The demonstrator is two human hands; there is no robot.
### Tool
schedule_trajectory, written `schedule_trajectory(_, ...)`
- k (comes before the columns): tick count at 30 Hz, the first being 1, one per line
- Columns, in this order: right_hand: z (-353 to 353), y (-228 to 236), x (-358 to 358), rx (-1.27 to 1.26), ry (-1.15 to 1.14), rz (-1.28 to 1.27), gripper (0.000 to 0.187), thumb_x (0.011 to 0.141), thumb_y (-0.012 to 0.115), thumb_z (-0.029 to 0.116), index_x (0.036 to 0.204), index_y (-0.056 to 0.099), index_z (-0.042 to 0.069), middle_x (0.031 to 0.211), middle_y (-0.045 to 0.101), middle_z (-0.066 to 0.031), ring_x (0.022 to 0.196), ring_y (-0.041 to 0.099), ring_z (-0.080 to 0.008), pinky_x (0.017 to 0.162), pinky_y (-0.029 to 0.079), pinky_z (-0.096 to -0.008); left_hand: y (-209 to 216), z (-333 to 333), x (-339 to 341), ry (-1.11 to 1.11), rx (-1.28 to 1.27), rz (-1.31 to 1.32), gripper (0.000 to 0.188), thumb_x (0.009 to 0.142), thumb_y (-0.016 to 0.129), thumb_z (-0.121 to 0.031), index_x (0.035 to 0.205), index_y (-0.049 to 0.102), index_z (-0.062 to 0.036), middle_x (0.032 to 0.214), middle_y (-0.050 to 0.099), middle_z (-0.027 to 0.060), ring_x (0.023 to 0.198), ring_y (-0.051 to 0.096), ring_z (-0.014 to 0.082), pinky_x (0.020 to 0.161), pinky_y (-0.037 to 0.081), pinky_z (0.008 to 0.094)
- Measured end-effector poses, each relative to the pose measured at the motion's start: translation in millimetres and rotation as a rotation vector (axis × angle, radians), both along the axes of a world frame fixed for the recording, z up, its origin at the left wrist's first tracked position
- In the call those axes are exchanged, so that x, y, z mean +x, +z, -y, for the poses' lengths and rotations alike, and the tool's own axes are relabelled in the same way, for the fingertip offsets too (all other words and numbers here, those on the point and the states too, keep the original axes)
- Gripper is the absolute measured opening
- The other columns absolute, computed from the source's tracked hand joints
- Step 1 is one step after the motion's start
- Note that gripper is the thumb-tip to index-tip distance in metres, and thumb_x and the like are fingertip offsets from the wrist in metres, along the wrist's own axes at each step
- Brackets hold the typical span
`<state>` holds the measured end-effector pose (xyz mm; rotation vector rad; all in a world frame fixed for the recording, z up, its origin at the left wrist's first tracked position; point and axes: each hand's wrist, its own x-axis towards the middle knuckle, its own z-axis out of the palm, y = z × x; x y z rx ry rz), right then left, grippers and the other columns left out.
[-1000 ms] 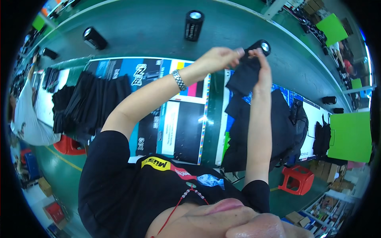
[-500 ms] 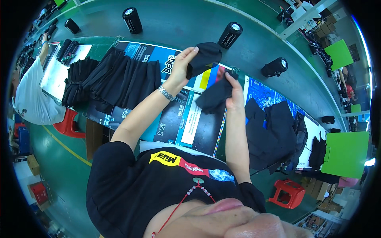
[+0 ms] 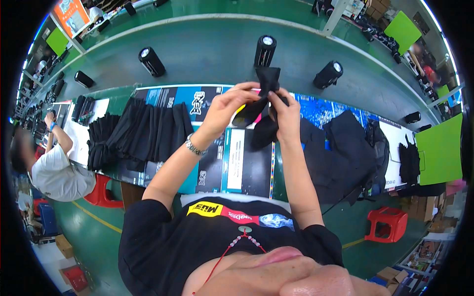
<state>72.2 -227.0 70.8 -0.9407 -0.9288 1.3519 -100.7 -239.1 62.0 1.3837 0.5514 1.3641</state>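
Printed sheets (image 3: 210,165) cover the green worktable (image 3: 279,182); above them, the left hand (image 3: 222,111) and right hand (image 3: 289,117) pinch black fabric (image 3: 268,80), probably light, soft (it should crease easily), best held by edges.

Cloth (image 3: 269,79): plain matte black, soft, creased.
Upper flap: above a narrow pinched middle, widening upward to a nearly straight top edge.
Lower flaps: two below the pinch, one slanting down to the left, the other hanging lower with a rounded end.
Pieces: one or two, cannot tell.
Place: held up over the tabletop (image 3: 118,97), near its far edge, the upper flap crossing that edge in view.
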Motion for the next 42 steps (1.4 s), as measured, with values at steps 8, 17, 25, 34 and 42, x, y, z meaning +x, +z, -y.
schedule_trajectory(8, -22.8, -3.4, 0.3, 0.153, 0.072, 0.144, 0.014, 0.08, 0.073, 0.007, 0.091, 0.067, 0.002, 0.075, 0.058, 0.0029, 0.068, 0.054, -0.0042, 0.06, 0.041, -0.018, -7.5, -35.7, -1.4, -0.007, -0.284, -0.061, 0.02, 0.087, 0.064, -0.006, 0.106, 0.062, -0.0006, 0.101, 0.064, 0.0043, 0.095, 0.057, 0.01, 0.086, 0.044, 0.0251)
schedule_trajectory(17, -92.2, 0.5, 42.5, 0.018, 0.1, 0.056, 0.01, 0.085, 0.069, 0.017, 0.086, 0.065, 0.009, 0.075, 0.061, 0.0045, 0.061, 0.053, -0.0022, 0.045, 0.033, -0.0199, -12.5, -115.4, 18.9, -0.413, -0.554, 0.417, 0.031, 0.099, 0.046, -0.026, 0.121, 0.051, -0.0037, 0.113, 0.059, 0.0069, 0.105, 0.057, 0.017, 0.092, 0.045, 0.0333)
schedule_trajectory(25, -149.9, -6.4, 58.8, 0.193, -0.034, 0.131, 0.015, 0.084, 0.068, 0.007, 0.097, 0.069, 0.0, 0.091, 0.065, -0.0019, 0.083, 0.059, -0.0092, 0.075, 0.045, -0.0217, -27.4, -174.9, 28.5, -0.403, -0.461, 0.11, 0.027, 0.096, 0.052, -0.018, 0.113, 0.061, 0.0014, 0.107, 0.063, 0.0077, 0.096, 0.06, 0.0142, 0.086, 0.048, 0.0297)
schedule_trajectory(34, -232.8, -35.8, 39.9, 0.362, -0.62, 0.757, 0.015, 0.081, 0.065, 0.009, 0.093, 0.07, 0.002, 0.083, 0.069, -0.0159, 0.076, 0.066, -0.0242, 0.075, 0.049, -0.0319, -42.9, -276.9, 64.0, 0.598, -0.085, -0.355, 0.022, 0.086, 0.068, -0.015, 0.096, 0.064, 0.0044, 0.089, 0.065, 0.0059, 0.081, 0.06, 0.0105, 0.074, 0.049, 0.0262)
schedule_trajectory(42, -258.0, -47.5, 54.4, -0.265, -0.214, 0.04, 0.019, 0.078, 0.074, 0.017, 0.075, 0.067, 0.0, 0.068, 0.061, -0.003, 0.061, 0.055, -0.0115, 0.051, 0.04, -0.0264, -57.8, -280.5, 61.8, 0.141, -0.618, 0.142, 0.019, 0.09, 0.062, -0.015, 0.093, 0.065, 0.0032, 0.089, 0.065, 0.0078, 0.079, 0.062, 0.0149, 0.073, 0.051, 0.0281)
